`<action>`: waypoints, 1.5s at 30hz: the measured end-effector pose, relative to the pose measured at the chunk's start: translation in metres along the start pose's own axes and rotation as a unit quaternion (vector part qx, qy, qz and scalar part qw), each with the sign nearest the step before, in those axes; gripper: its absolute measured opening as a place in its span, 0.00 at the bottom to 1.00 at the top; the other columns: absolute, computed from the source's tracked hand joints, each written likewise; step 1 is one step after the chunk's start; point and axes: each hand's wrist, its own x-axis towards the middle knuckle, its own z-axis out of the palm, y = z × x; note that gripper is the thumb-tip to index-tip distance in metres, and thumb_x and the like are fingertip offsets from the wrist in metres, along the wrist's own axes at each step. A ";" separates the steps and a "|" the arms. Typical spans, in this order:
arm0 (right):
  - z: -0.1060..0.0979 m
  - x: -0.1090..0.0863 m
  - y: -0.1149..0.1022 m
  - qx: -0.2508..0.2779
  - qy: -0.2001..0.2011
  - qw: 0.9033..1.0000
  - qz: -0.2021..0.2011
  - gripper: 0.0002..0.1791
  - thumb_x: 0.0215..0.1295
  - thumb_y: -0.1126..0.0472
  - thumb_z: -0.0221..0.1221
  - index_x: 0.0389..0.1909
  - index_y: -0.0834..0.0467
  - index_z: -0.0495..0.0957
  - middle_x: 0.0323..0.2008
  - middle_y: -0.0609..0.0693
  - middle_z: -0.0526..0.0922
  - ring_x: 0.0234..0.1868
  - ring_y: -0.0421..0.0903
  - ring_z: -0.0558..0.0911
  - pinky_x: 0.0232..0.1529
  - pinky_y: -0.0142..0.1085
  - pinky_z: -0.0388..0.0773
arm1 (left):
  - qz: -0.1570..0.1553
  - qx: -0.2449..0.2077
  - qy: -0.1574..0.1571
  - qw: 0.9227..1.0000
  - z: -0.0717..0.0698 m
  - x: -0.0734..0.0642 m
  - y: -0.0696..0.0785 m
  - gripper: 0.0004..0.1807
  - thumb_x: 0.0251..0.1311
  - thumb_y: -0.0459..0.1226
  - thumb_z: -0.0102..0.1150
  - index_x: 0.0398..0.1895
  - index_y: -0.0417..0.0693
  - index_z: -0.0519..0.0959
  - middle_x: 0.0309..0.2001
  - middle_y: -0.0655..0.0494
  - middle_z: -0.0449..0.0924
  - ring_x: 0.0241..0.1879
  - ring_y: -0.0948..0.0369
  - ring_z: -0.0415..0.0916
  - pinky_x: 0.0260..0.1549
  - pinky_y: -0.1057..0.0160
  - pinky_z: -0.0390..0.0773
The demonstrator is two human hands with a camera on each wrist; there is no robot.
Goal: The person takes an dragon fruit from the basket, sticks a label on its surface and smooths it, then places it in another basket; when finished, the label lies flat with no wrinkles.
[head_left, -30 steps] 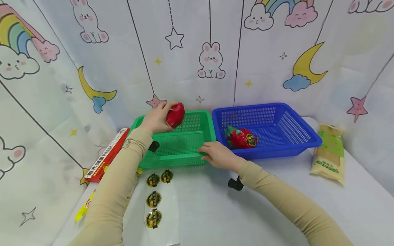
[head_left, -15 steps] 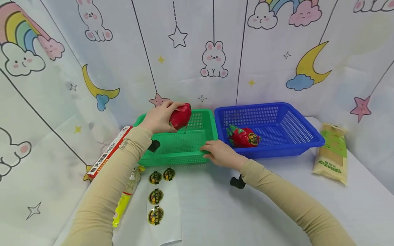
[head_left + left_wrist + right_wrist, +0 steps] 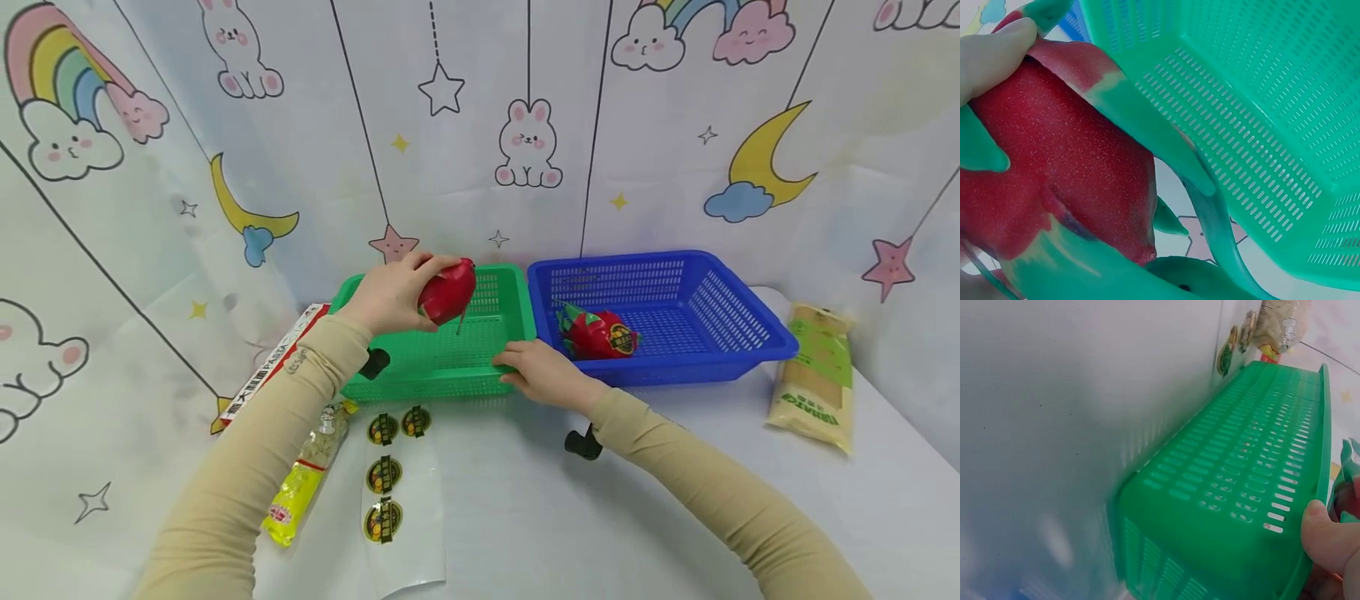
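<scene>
My left hand [image 3: 393,296] grips a red dragon fruit [image 3: 450,292] from its left side and holds it over the green basket [image 3: 427,387]. In the left wrist view the fruit [image 3: 1097,144] shows green-tipped scales, and the thumb [image 3: 997,56] presses its upper end; the other fingers are mostly hidden. My right hand [image 3: 547,375] grasps the green basket's rim near its front right corner. Its thumb [image 3: 1329,534] lies on the rim in the right wrist view. A second dragon fruit [image 3: 603,335] bearing a black-and-gold sticker sits in the blue basket [image 3: 675,371].
Left of the baskets lie a red-and-white pasta box [image 3: 281,358] and a yellow-ended clear packet [image 3: 303,479]. Round stickers [image 3: 384,475] stay on a backing sheet [image 3: 408,542] in front. A beige-and-green packet [image 3: 813,375] lies at the right. A patterned curtain [image 3: 465,192] hangs behind.
The dragon fruit in my left hand has shifted slightly right and tilted over the green basket. The head view has turned a little left, showing more of the yellow-ended packet. My right hand keeps its hold.
</scene>
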 end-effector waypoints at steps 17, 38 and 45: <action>0.004 0.000 0.001 -0.005 0.011 1.000 -0.002 0.12 0.60 0.62 0.60 0.44 0.60 0.80 0.35 0.50 0.80 0.35 0.43 0.80 0.38 0.32 0.78 | 0.030 0.011 -0.021 0.999 0.002 -0.022 0.024 0.47 0.37 0.45 0.73 0.65 0.64 0.61 0.54 0.50 0.69 0.42 0.51 0.75 0.42 0.53 0.77; 0.006 -0.001 0.000 -0.015 0.025 1.000 -0.009 0.12 0.58 0.62 0.62 0.43 0.60 0.81 0.33 0.49 0.80 0.33 0.43 0.79 0.37 0.33 0.78 | 0.086 0.045 -0.023 0.995 0.006 -0.054 0.051 0.48 0.36 0.49 0.74 0.65 0.64 0.61 0.54 0.51 0.70 0.44 0.53 0.76 0.40 0.56 0.78; 0.003 -0.003 -0.001 -0.035 0.009 0.999 0.000 0.12 0.57 0.60 0.63 0.42 0.57 0.79 0.35 0.48 0.80 0.36 0.44 0.79 0.40 0.37 0.77 | 0.103 0.030 -0.034 0.994 0.009 -0.061 0.062 0.47 0.36 0.48 0.73 0.65 0.65 0.61 0.54 0.52 0.70 0.43 0.54 0.75 0.39 0.58 0.77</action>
